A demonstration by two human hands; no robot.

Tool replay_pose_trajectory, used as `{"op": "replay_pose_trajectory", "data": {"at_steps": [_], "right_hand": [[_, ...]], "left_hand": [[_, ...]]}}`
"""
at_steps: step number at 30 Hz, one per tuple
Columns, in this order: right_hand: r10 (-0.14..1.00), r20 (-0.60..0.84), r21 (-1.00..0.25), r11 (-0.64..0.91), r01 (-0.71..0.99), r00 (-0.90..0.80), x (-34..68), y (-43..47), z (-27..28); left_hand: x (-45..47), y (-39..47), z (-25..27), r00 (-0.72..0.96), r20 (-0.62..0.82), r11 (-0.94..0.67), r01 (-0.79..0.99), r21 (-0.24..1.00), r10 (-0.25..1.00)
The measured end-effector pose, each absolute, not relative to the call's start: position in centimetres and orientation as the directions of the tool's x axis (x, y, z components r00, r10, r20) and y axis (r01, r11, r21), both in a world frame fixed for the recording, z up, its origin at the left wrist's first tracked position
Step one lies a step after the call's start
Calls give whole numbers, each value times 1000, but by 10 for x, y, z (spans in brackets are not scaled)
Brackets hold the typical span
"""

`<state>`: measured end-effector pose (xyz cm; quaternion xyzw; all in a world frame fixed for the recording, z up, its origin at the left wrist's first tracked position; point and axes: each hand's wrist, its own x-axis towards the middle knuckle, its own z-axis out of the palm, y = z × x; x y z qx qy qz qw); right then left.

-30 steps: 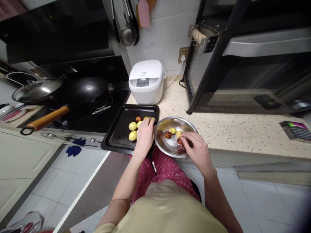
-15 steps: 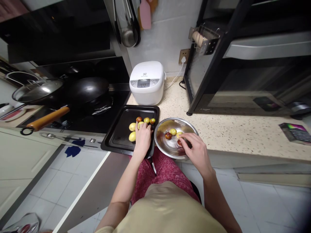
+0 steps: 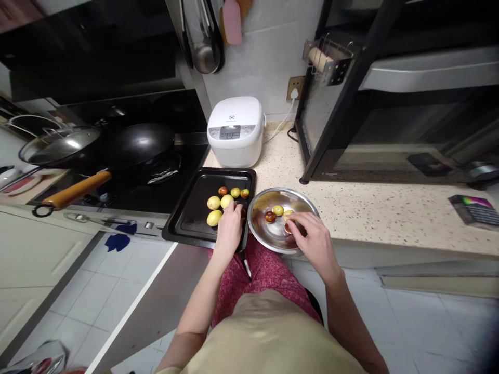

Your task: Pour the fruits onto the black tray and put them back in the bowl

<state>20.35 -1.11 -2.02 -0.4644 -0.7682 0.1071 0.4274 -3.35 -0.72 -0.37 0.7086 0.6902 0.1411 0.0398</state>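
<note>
My left hand [image 3: 230, 227] reaches into a black baking tray [image 3: 187, 208], its fingers curled together and pointing down. A dark brown fruit shows partly beside those fingers, and what they close on is hidden. Close by lie yellow lemons [image 3: 214, 218] and several smaller jujubes [image 3: 235, 192], some green-yellow and some brown. My right hand [image 3: 315, 239] is inside the steel bowl [image 3: 259, 236], thumb and fingers pinched at a red-brown jujube [image 3: 287, 228] that is partly covered. Two green-yellow jujubes [image 3: 278, 210] and a brown jujube [image 3: 270, 216] rest in the bowl.
Behind the tray stands a white rice cooker [image 3: 236, 132]. To the left is a stove with a black wok [image 3: 142, 143], whose wooden handle [image 3: 78, 189] sticks out forward. An oven [image 3: 409, 130] stands on the right, with a small dark box [image 3: 473, 212] near the counter edge.
My left hand's fingers have drawn together and shifted slightly right and down, uncovering more of the lemon beside them. My right hand stays at the jujube in the bowl.
</note>
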Motion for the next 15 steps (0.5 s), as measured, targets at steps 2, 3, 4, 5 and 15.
{"op": "replay_pose_trajectory", "data": {"at_steps": [2, 3, 4, 5, 15], "right_hand": [[804, 557, -563, 548, 619, -206, 203, -11, -21], [804, 558, -563, 548, 619, -205, 203, -11, -21], [804, 558, -563, 548, 619, -203, 203, -11, -21], [804, 559, -564, 548, 618, -202, 204, -11, -20], [778, 589, -587, 596, 548, -216, 190, -18, -10]], "left_hand": [[-35, -10, -7, 9, 150, -57, 946, 319, 989], [-36, -11, -9, 19, 161, -75, 934, 349, 987], [-38, -12, -11, 27, 176, -93, 921, 378, 984], [-39, -13, -12, 31, 196, -111, 907, 407, 980], [-33, -38, 6, 51, 510, -366, 759, 539, 858]]}}
